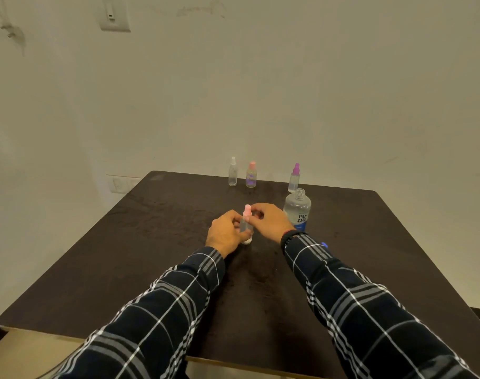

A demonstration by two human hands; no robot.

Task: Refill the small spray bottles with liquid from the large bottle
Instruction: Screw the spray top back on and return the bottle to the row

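- Tabletop (157, 258): dark brown, matte, faintly mottled slab with rounded corners and a pale edge band; it carries every bottle listed below.
- Your sleeves (370, 310): dark woven check with white and grey lines, reaching in from the near edge; a dark beaded band sits at your right wrist.
- Large bottle (297, 210): clear plastic, rounded shoulders, threaded neck uncapped and pointing straight up, blue-and-white label on its lower half. It stands upright just right of your right hand, long axis vertical.
- Your right hand (271, 221): fingers curled, tips pinched at the pink top of the held bottle.
- Your left hand (228, 232): closed around the clear body of that same bottle, steadying it on the tabletop.
- Held spray bottle (246, 222): small, slim cylinder, translucent body, pale pink sprayer head. It stands near mid-tabletop between your hands, base down, long axis close to vertical, top pointing up.
- Purple-capped spray bottle (294, 178): clear body, upright, at the far edge just behind the large bottle.
- Pink-capped spray bottle (251, 175): clear body with a purple mark low down, upright at the far edge.
- White-capped spray bottle (233, 172): clear, upright, just left of the pink-capped one.
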